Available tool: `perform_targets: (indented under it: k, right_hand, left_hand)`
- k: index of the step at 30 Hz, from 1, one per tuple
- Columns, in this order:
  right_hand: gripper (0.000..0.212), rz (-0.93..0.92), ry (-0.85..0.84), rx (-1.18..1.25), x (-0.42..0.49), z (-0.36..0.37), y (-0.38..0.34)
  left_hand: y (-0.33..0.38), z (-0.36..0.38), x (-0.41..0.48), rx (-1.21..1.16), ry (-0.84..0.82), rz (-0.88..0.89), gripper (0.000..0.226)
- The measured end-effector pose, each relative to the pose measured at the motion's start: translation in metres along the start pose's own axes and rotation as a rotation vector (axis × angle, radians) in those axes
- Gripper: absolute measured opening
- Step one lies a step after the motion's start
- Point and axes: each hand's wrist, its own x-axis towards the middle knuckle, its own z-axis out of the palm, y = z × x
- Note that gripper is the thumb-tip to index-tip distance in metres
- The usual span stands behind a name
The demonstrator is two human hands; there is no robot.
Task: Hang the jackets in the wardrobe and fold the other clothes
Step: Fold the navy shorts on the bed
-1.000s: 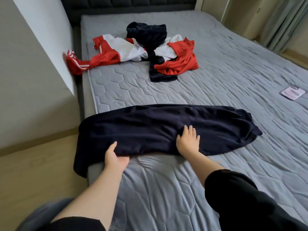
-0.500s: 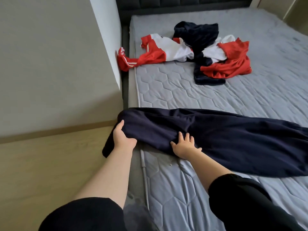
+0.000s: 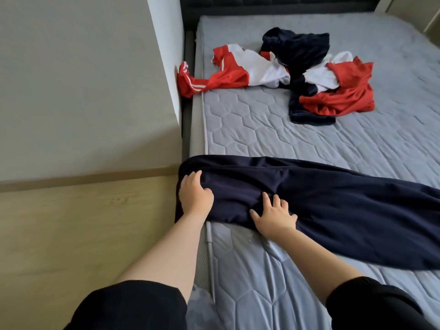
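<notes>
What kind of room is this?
Probably a bedroom: a quilted grey mattress, a dark padded headboard behind it, and a clothes pile and navy trousers on top.

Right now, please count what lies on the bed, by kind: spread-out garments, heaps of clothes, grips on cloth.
Navy garment spread out: 1
Heap of red, white and navy clothes: 1
Grips on the navy garment: 2 (left grip, right grip)
Total: 4
</notes>
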Motion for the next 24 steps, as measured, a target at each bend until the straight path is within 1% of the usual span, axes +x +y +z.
perform_targets:
  k: [2,4,7,9,10,12,14,16,17,18,19,22,24]
  right_hand:
    - [0.064,-0.037,0.091,0.008,0.002,-0.008,0.004]
    - [0.051,-0.07,0.214,0.104,0.01,-0.021,0.008]
    - [0.044,-0.098,0.34,0.227,0.028,-0.039,0.014]
    - [0.045,-0.108,0.361,0.243,0.042,-0.049,0.017]
    - [0.045,-0.112,0.358,0.24,0.049,-0.052,0.018]
    - [0.045,-0.111,0.343,0.225,0.062,-0.058,0.019]
    - [0.042,-0.095,0.324,0.217,0.074,-0.063,0.019]
    - [0.032,-0.081,0.336,0.234,0.082,-0.067,0.019]
    - [0.028,-0.074,0.348,0.255,0.084,-0.068,0.018]
    - [0.024,-0.069,0.359,0.279,0.086,-0.069,0.018]
    - [0.021,-0.068,0.367,0.3,0.086,-0.07,0.019]
    - [0.015,-0.063,0.435,0.36,0.086,-0.073,0.019]
    - [0.013,-0.044,0.52,0.409,0.09,-0.079,0.019]
  left_hand:
    - [0.005,0.013,0.003,0.06,-0.118,0.119,0.051]
    - [0.003,0.021,0.01,0.18,-0.119,0.199,0.05]
    - [0.001,0.024,0.029,0.207,-0.085,0.204,0.06]
    - [-0.003,0.02,0.047,0.256,-0.099,0.195,0.065]
    - [-0.006,0.018,0.055,0.316,-0.102,0.207,0.063]
    - [-0.01,0.015,0.068,0.412,-0.071,0.228,0.048]
    - [-0.011,0.012,0.077,0.431,-0.061,0.183,0.028]
    - [-0.011,0.006,0.087,0.429,-0.124,0.134,0.009]
    - [-0.009,0.001,0.092,0.391,-0.156,0.101,0.004]
    - [-0.007,-0.003,0.097,0.341,-0.154,0.077,0.008]
    - [-0.004,-0.008,0.101,0.3,-0.126,0.077,0.009]
    - [0.013,-0.012,0.11,0.293,0.077,0.189,0.006]
    - [0.026,-0.008,0.109,0.235,0.192,0.165,0.007]
